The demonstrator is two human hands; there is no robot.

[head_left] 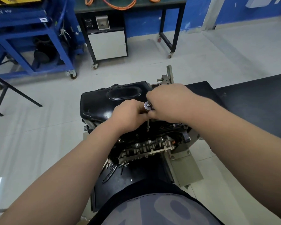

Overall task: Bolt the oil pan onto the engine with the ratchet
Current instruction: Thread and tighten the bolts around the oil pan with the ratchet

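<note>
Gripping ratchet [148,106] over oil pan [101,103]: left hand [128,114] just beside right hand [167,101].

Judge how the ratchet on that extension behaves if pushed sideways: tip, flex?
Likely stiff: ratchet and extension look like metal. Probably apt to tip: the thin shaft stands near upright, left hand and right hand both at its top. Shiny head may slip.

Head view, the only one: the wide-angle camera is looking forward and steeply down from above the near side of the engine [146,148], sitting close over it; the blue cart [23,30] is standing well beyond the engine, upper left.
</note>
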